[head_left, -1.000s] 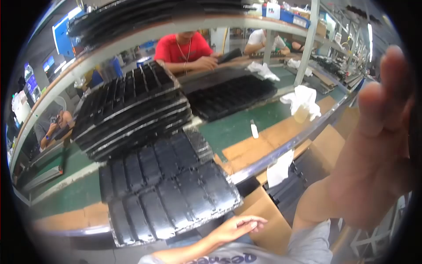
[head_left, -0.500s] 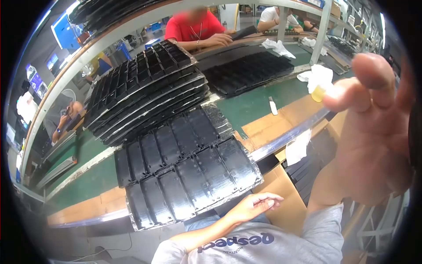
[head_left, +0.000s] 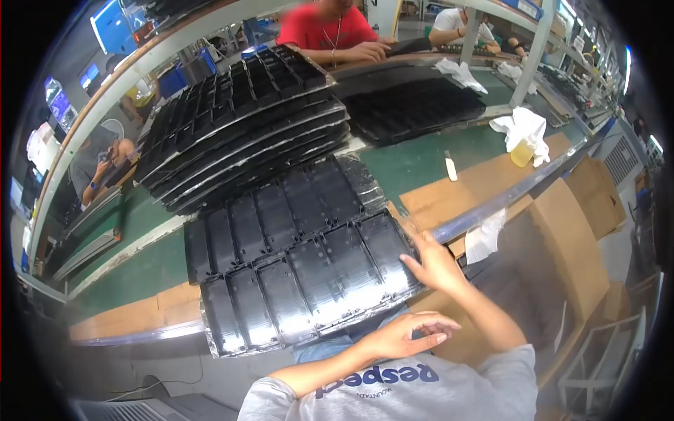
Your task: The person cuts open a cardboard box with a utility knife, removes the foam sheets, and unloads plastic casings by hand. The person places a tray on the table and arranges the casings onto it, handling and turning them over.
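Observation:
A black plastic tray (head_left: 309, 281) with two rows of long compartments lies at a slant on the near side of the bench, its front edge jutting past the bench edge. Beside its right end is my right hand (head_left: 437, 263), thumb at the tray's edge, fingers stretched and spread along the side; the fingertips are blurred. My left hand (head_left: 406, 335) hovers in front of my shirt, below the tray's near right corner. Its fingers are loosely bent, thumb apart, holding nothing. Behind the tray rises a stack of similar black trays (head_left: 239, 119).
Another black tray (head_left: 421, 109) lies across the green bench (head_left: 400, 168). White tissue (head_left: 523, 130) and a yellowish piece (head_left: 521, 153) sit at right, near a small white-bladed tool (head_left: 451, 168). An open cardboard box (head_left: 572, 245) stands below. A person in red (head_left: 330, 31) works opposite.
My right hand has come down from close to the camera, at upper right, to the tray's right end. My left hand has barely moved. The view has shifted slightly.

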Demonstrator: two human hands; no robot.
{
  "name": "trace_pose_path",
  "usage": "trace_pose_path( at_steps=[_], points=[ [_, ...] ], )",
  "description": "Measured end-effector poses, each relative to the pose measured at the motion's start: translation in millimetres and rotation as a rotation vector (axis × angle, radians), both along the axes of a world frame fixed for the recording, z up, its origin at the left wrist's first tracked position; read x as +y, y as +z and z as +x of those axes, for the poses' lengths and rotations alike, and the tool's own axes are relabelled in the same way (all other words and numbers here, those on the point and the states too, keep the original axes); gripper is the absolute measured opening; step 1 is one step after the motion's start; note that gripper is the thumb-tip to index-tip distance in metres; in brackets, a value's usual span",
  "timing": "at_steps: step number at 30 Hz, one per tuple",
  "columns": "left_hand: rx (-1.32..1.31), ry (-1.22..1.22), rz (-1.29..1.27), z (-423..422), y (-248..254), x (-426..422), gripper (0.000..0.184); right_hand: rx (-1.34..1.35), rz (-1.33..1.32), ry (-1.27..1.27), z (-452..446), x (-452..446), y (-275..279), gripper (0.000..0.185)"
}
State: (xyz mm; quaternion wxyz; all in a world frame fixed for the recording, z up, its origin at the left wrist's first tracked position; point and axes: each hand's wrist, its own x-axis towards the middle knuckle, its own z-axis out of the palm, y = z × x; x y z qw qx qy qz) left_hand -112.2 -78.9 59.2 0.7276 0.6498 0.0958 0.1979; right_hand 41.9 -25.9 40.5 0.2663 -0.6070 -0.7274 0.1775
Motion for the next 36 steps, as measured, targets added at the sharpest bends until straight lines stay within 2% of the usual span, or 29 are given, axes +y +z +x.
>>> trace_pose_path(
  at_steps=[1,6,9,10,13,14,17,18,21,22,25,30,33,36],
  points=[
    [-0.005,0.002,-0.002,0.2,0.0,0.0,0.027,-0.014,-0.07,-0.05,-0.8,-0.8,-3.8,0.042],
    [0.014,0.035,0.048,1.1,0.6,1.3,0.026,-0.004,0.014,-0.061,21.5,12.9,-32.9,0.041],
    [-0.016,0.077,0.064,-0.3,0.9,2.0,0.026,0.478,-0.16,-0.082,35.6,21.3,-41.0,0.039],
    [-0.016,0.076,0.066,-1.8,3.1,2.8,0.026,0.478,-0.158,-0.082,36.7,21.2,-37.1,0.039],
    [0.008,0.15,0.016,-7.9,14.5,5.4,0.025,1.317,-0.444,-0.165,40.9,11.0,-13.6,0.036],
    [0.009,0.144,0.016,-8.1,15.5,5.5,0.025,1.319,-0.44,-0.17,41.6,8.7,-9.6,0.036],
    [-0.014,0.34,-0.209,-7.4,17.3,5.4,0.022,1.56,-0.499,-0.081,39.3,4.0,0.8,0.035],
    [-0.015,0.335,-0.209,-7.6,16.7,6.3,0.022,1.56,-0.495,-0.085,37.6,2.4,4.7,0.035],
    [-0.125,0.608,-0.328,-8.1,11.8,10.4,0.02,1.746,-0.582,0.17,29.6,-1.4,13.3,0.035],
    [-0.118,0.598,-0.337,-8.3,11.8,10.2,0.02,1.753,-0.58,0.155,26.3,-2.6,12.8,0.035],
    [-0.187,0.771,-0.351,-6.7,13.3,10.8,0.019,1.803,-0.612,0.387,18.3,-5.0,11.9,0.037],
    [-0.189,0.754,-0.33,-9.1,14.6,9.3,0.021,1.728,-0.558,0.479,7.7,-8.5,15.0,0.037],
    [-0.206,0.759,-0.332,-9.5,14.8,9.1,0.02,1.822,-0.619,0.573,4.8,-10.3,19.0,0.038],
    [-0.205,0.756,-0.324,-9.3,14.7,8.9,0.02,1.808,-0.665,0.621,5.7,-10.6,13.5,0.04]
  ],
)
